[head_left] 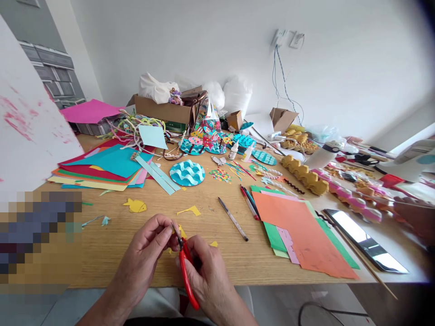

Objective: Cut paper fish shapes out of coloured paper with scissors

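Observation:
My right hand (207,267) is wrapped round the handles of red-handled scissors (185,271), near the table's front edge. Their dark blades point up and away, with the tips beside the fingers of my left hand (149,249). Thumb and forefinger of that hand are pinched together; whatever sits between them is too small or hidden to make out. Small yellow paper scraps (182,232) show just behind the blades. Farther left lies a yellow paper fish (136,205) with a drawn eye. Beyond my hands rests an angular yellow paper offcut (190,210).
A pen (233,219) lies right of my hands. Orange paper (292,226) tops sheets at right, by a shiny dark strip (365,240). Coloured paper (105,160) is stacked at left. Behind are a blue wavy disc (187,173), glue bottles (234,151) and a cardboard box (159,111).

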Demonstrator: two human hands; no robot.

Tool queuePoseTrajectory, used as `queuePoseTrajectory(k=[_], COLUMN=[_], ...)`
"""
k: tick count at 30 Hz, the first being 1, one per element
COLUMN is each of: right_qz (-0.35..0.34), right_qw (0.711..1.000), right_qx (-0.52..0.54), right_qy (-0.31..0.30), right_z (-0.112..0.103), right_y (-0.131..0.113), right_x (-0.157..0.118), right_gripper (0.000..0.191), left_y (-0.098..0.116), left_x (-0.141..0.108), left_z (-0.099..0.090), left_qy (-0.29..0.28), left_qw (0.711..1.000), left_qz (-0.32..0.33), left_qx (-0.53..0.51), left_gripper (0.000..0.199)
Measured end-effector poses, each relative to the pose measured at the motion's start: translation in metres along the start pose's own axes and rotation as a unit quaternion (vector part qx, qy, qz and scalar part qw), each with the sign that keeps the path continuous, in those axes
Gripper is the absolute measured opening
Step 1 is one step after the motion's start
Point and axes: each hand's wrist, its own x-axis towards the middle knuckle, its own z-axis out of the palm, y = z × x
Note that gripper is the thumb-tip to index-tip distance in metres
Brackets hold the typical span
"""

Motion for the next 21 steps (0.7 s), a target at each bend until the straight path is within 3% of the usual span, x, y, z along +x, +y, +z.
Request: queuePoseTrajectory(k=[8, 14, 21], right_qz=[0.0, 0.043, 0.039], right_qw=[1.0, 0.992, 0.985], right_qx=[0.018, 0.116, 0.166], right_qy=[-0.005, -0.024, -0.025], right_z=[-0.001, -0.011, -0.019], right_y=[0.001, -0.008, -0.022], right_x=[0.0, 0.009, 0.031], right_gripper=[0.022, 0.022, 0.023], left_y=[-0.001, -0.001, 0.007], left_x=[0.002, 0.008, 0.013], left_z=[-0.003, -0.014, -0.02], left_qy=[0.018, 0.03, -0.053], left_qw=[1.0, 0.997, 0.989], left_qz=[-0.007, 0.021, -0.024], left_qx=[0.004, 0.064, 0.133], left_gripper=[0.014, 0.017, 0.022])
